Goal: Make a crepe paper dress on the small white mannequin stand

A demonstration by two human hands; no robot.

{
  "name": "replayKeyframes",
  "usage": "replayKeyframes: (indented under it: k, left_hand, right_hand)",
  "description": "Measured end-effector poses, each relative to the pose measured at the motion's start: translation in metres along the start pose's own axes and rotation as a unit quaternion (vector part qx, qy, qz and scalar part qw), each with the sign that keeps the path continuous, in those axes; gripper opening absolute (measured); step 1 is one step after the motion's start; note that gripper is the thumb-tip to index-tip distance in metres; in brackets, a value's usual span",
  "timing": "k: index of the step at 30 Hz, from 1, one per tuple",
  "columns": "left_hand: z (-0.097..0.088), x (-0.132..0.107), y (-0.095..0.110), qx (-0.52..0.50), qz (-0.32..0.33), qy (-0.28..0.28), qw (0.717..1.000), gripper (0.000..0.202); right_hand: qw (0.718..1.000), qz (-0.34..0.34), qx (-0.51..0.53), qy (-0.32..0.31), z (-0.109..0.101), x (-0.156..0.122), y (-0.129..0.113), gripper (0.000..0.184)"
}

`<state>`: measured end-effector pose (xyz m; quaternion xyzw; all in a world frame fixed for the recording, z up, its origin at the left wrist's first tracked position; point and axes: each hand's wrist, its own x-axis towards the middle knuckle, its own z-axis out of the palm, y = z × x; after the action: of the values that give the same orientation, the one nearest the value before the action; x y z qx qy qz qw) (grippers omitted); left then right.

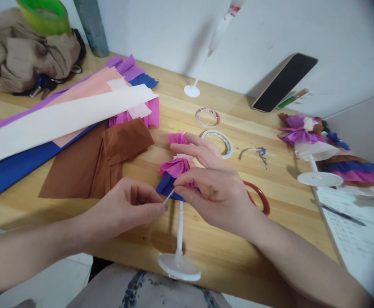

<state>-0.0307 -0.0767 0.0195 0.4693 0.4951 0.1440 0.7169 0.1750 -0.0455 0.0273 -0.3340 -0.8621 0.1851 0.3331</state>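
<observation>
The paper doll (177, 166) (pink crepe over a blue skirt) stands mid-table on a white stand (179, 265), with the base at its 6 o'clock by the table edge. The right hand (214, 190) is closed around the doll from 3 o'clock. The left hand (127, 209) has thumb and forefinger pinched on a thin white strip (169, 196) at the doll's 7 o'clock. Crepe sheets (61, 124) lie at 10 o'clock, tape rolls (221, 142) at 1 o'clock, and a red ring (261, 197) at 3 o'clock.

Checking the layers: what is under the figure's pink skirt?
A blue paper layer and the white stand pole down to its round base; anything inside is hidden by paper and the right hand.
</observation>
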Motion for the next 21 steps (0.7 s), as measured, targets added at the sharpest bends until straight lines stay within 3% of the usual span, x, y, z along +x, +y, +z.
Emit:
replayKeyframes:
  k: [6, 12, 13, 15, 17, 19, 21]
  left_hand:
    - [0.0, 0.002, -0.002, -0.027, 0.047, 0.027, 0.998, 0.021]
    - [-0.004, -0.002, 0.0, 0.03, 0.111, 0.055, 0.992, 0.017]
    - [-0.005, -0.002, 0.0, 0.036, 0.115, 0.058, 0.991, 0.017]
    - [-0.005, -0.001, -0.001, 0.042, 0.12, 0.075, 0.989, 0.017]
    - [-0.003, -0.001, -0.003, 0.05, 0.122, 0.089, 0.987, 0.017]
    - [-0.001, -0.002, -0.004, 0.061, 0.123, 0.085, 0.987, 0.017]
    - [0.002, -0.003, -0.005, 0.071, 0.127, 0.068, 0.987, 0.017]
  right_hand:
    - [0.999, 0.017, 0.027, -0.01, 0.0, 0.0, -0.002, 0.011]
    - [0.976, 0.089, 0.179, -0.091, -0.009, 0.006, 0.005, 0.005]
    - [0.97, 0.087, 0.2, -0.108, -0.013, 0.007, 0.007, 0.006]
    - [0.961, 0.075, 0.235, -0.128, -0.023, 0.007, 0.01, 0.026]
    - [0.965, 0.068, 0.237, -0.09, -0.034, 0.008, 0.011, 0.038]
    - [0.98, 0.068, 0.188, -0.013, -0.042, 0.008, 0.01, 0.028]
    - [0.987, 0.059, 0.147, 0.016, -0.044, 0.008, 0.009, 0.017]
